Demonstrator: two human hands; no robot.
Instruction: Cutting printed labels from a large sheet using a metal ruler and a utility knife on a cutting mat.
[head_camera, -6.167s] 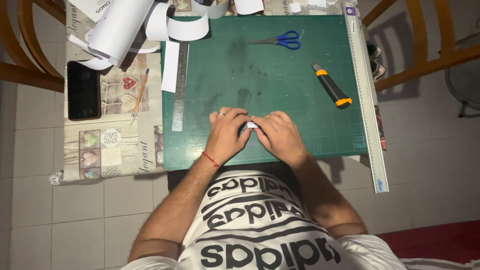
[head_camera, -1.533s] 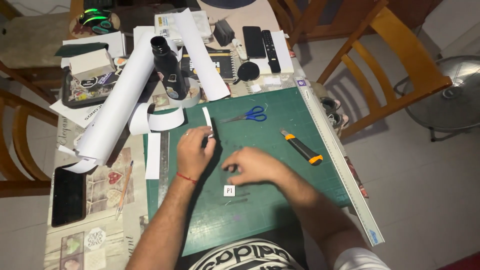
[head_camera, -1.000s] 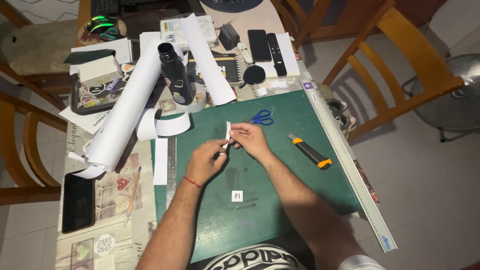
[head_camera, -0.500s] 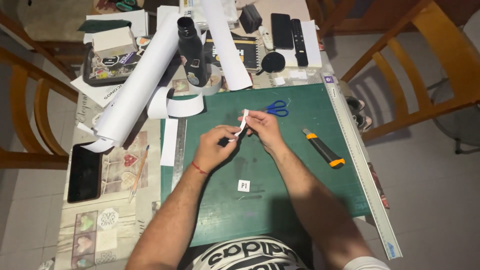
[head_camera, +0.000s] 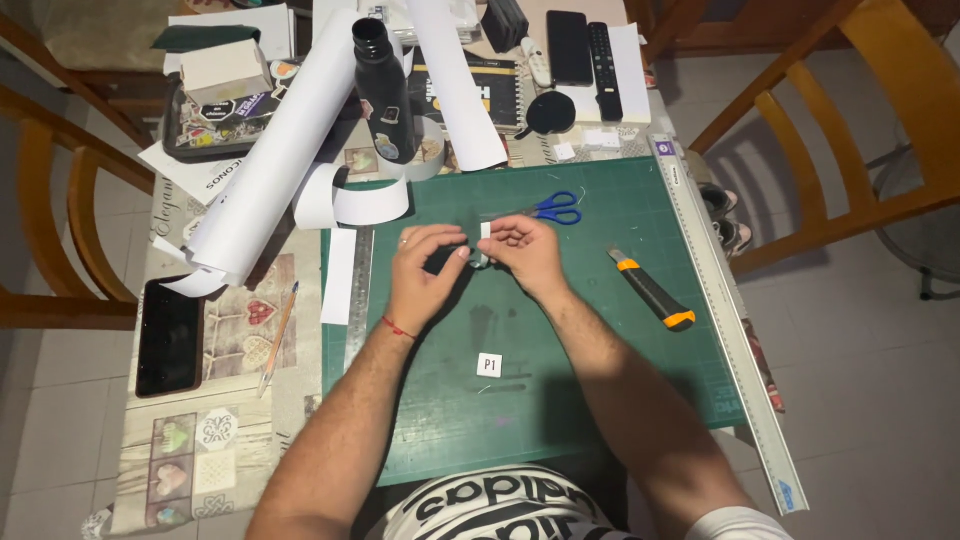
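A: Head view, middle of the frame: the left hand (head_camera: 425, 275) and the right hand (head_camera: 525, 255) meet over the green cutting mat (head_camera: 600, 390), fingertips pinching a small white paper strip (head_camera: 485, 232) between them, held just above the mat.

B: Looks to me like a folding or creasing step on that strip. The next move would call for steady, even pressure from both thumbs so the strip doesn't skew.

A: Below the hands, a small white square tag (head_camera: 489, 365) lies flat on the mat, well apart from the strip.

B: Tools nearby: blue-handled scissors (head_camera: 552, 208) just above the right hand, an orange-and-black utility knife (head_camera: 652, 291) to the right, a steel ruler (head_camera: 358, 295) along the mat's left edge.

A: Upper left, the surface is crowded: a big roll of white paper (head_camera: 275, 165), a black bottle (head_camera: 385, 95), a phone (head_camera: 170, 335) at the left. Wooden chairs on both sides, pale tiled floor.
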